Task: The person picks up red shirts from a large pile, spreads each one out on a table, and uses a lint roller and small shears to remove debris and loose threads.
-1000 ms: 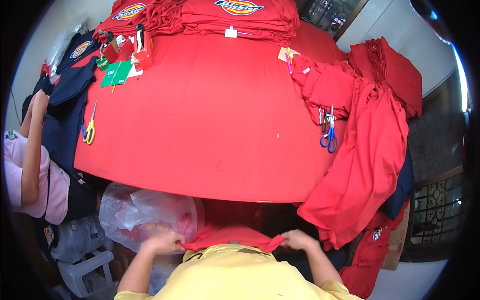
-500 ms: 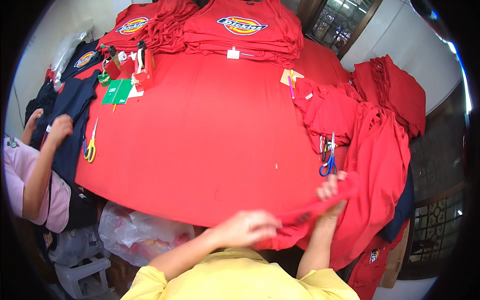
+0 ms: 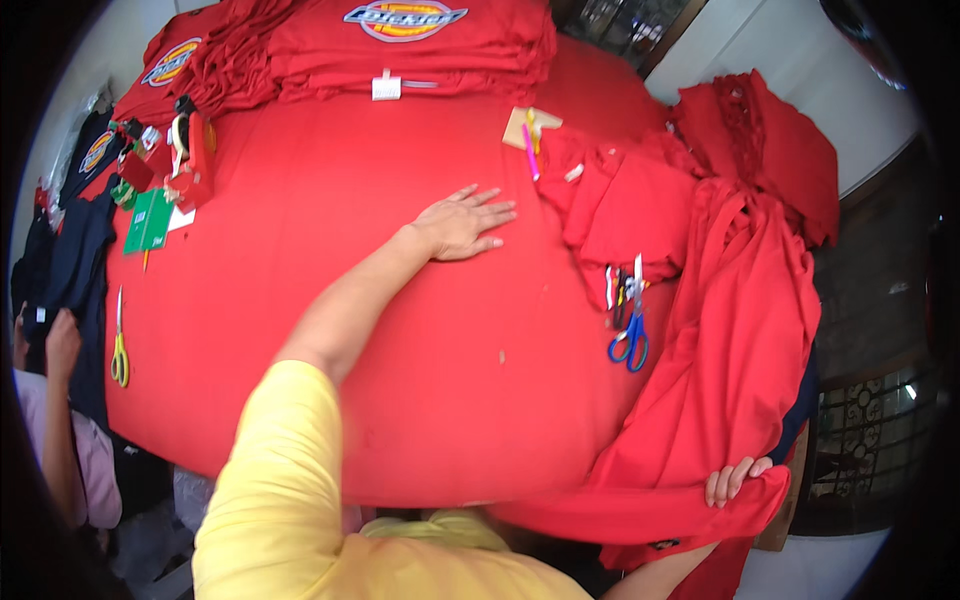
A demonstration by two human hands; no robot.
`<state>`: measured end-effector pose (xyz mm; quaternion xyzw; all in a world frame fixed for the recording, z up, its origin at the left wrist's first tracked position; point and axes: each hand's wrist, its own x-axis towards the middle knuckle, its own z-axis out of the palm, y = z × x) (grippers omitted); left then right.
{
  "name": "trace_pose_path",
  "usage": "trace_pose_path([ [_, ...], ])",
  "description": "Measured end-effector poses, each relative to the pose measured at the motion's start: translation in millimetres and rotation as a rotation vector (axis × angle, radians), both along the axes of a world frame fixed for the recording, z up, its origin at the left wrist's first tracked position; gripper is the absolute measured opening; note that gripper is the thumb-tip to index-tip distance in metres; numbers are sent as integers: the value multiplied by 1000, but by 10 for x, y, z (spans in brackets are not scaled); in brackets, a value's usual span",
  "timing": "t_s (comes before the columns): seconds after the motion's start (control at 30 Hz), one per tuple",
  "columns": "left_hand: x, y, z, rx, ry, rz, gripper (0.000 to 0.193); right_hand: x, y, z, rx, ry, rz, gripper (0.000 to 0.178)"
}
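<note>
Gripping red cloth (image 3: 645,510) with right hand (image 3: 738,482) at near-right corner of table (image 3: 250,250), with left hand (image 3: 460,225) open. Could snag blue scissors (image 3: 634,322) by right edge if sweeping cloth wide.

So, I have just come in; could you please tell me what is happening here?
A person in a yellow top is handling red cloth. The left hand is spread palm down on the red table, holding nothing. The right hand grips a red cloth at the near right. Blue-handled scissors lie on the right, and a stack of red garments sits at the far side. At the left, another person's hand is close to dark clothing.
</note>
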<state>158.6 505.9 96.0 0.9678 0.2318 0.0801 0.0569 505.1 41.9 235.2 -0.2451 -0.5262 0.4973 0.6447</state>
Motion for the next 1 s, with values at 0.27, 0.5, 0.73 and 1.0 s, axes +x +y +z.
trace_pose_path([
  [0.27,-1676,-2851,-15,-141,52,-316,65,-414,608,131,-88,-15,232,23],
  [0.5,-1734,-4361,62,-545,-452,49,75,-2323,409,278,-10,-890,-388,15],
  [0.73,-1086,-4484,810,-454,-865,450,31,-2799,269,459,41,-1099,-165,16],
  [1.0,-2245,-4893,88,-556,-366,894,23,-1623,-261,670,-111,-606,-325,26],
])
